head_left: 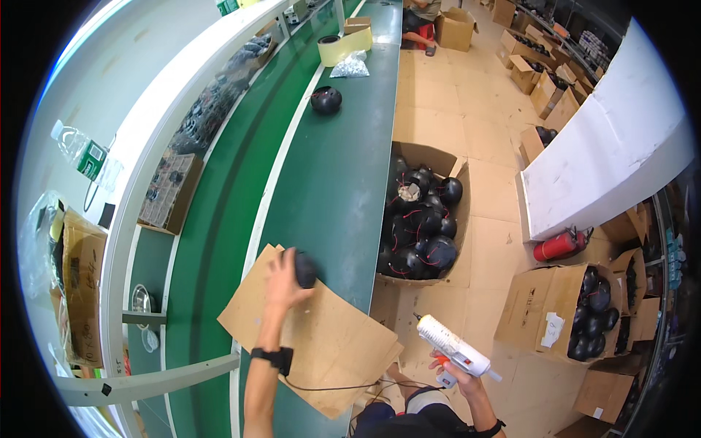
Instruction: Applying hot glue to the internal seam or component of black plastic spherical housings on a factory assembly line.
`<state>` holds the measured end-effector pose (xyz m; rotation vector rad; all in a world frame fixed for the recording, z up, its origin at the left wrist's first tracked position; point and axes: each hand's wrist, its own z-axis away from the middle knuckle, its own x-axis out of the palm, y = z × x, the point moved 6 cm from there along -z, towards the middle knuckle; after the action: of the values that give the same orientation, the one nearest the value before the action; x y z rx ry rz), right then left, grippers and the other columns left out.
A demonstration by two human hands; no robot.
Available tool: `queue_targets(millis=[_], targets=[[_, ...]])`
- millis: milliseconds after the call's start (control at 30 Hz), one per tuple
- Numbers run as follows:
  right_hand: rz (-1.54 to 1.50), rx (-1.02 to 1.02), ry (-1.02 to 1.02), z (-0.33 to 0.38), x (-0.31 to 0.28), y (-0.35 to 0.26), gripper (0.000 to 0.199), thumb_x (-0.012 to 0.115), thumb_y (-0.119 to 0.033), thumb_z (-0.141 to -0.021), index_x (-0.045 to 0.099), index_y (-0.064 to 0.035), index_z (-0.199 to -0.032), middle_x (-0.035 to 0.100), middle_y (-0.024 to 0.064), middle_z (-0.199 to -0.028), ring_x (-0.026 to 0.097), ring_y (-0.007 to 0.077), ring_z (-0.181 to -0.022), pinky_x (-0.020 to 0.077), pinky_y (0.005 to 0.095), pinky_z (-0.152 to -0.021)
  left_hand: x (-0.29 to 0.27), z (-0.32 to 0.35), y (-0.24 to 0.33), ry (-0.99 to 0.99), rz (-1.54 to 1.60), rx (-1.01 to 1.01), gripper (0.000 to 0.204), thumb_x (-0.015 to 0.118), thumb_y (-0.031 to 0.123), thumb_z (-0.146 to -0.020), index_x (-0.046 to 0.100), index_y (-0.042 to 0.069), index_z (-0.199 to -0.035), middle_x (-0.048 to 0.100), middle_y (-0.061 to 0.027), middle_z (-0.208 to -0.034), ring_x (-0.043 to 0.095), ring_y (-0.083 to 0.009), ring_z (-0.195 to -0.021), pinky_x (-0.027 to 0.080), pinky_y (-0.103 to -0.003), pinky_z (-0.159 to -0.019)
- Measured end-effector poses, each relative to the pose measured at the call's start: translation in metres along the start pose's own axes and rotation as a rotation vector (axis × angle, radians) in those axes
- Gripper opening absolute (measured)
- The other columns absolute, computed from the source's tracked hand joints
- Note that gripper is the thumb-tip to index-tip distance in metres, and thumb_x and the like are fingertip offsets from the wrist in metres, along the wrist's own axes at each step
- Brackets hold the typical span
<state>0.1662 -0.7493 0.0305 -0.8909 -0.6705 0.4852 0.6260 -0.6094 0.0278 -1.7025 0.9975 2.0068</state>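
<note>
left hand is stretched forward over the green workbench, fingers wrapped around a small round black part; it looks like a closed hold, with the part resting on or just above the far edge of the cardboard sheet. the sheet lies flat across the bench edge in front of the person, likely as a work pad to keep the green surface free of drips. a black strap sits on the left wrist with a thin cable trailing back toward the body.

right hand is held off the bench, over the floor, fist closed on the handle of a white glue gun. the gun's body angles up and to the left, the nozzle end low and to the right, pointing away from the part; probably parked clear of the part while the other hand handles it.

open carton of similar black round parts with red wires stands on the floor, touching the bench side, within easy reach of the right arm. another black part sits farther up the bench, well apart. beyond it are a tape roll and a clear bag. more cartons stand right, and a red fire extinguisher lies by the white table.
</note>
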Motion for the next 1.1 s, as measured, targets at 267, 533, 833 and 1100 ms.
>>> queue_targets(millis=[267,533,833,1100], targets=[[0.070,0.010,-0.026,0.005,-0.003,0.004,0.043,0.066,-0.009,-0.093,0.060,-0.0001,-0.134,0.070,0.0145,-0.123,0.071,0.0250,-0.100,0.0553,0.0355,-0.081,0.074,-0.017,0.128,-0.391,-0.305,0.571,0.129,0.098,0.035,-0.050,0.030,0.025,-0.159,0.034,-0.0209,-0.158,0.041,-0.0502,-0.137,0.049,-0.064,-0.095],[0.137,0.048,0.009,0.032,-0.015,0.005,0.048,0.066,-0.009,-0.093,0.055,0.0001,-0.139,0.068,0.0151,-0.127,0.070,0.0241,-0.105,0.0551,0.0342,-0.086,0.029,-0.190,0.172,0.285,-0.006,0.647,0.094,0.083,0.015,-0.076,0.035,0.017,-0.157,0.036,-0.0203,-0.158,0.040,-0.0419,-0.143,0.037,-0.058,-0.115],[0.079,-0.020,0.028,-0.001,0.006,-0.005,0.045,0.068,-0.011,-0.092,0.059,-0.0004,-0.135,0.070,0.0157,-0.120,0.071,0.0256,-0.098,0.0569,0.0362,-0.081,0.069,0.051,0.081,-0.019,0.070,0.101,0.080,0.079,0.037,-0.081,0.047,0.014,-0.151,0.034,-0.0242,-0.159,0.027,-0.0524,-0.147,0.027,-0.064,-0.118],[0.240,-0.047,-0.147,-0.044,0.049,-0.003,0.043,0.065,-0.022,-0.095,0.060,0.0019,-0.129,0.067,0.0188,-0.122,0.070,0.0239,-0.096,0.0554,0.0322,-0.077,0.153,0.361,0.011,-0.352,0.134,0.291,0.073,0.073,0.041,-0.083,0.049,0.027,-0.151,0.028,-0.0111,-0.168,0.022,-0.0379,-0.156,0.019,-0.065,-0.122]])
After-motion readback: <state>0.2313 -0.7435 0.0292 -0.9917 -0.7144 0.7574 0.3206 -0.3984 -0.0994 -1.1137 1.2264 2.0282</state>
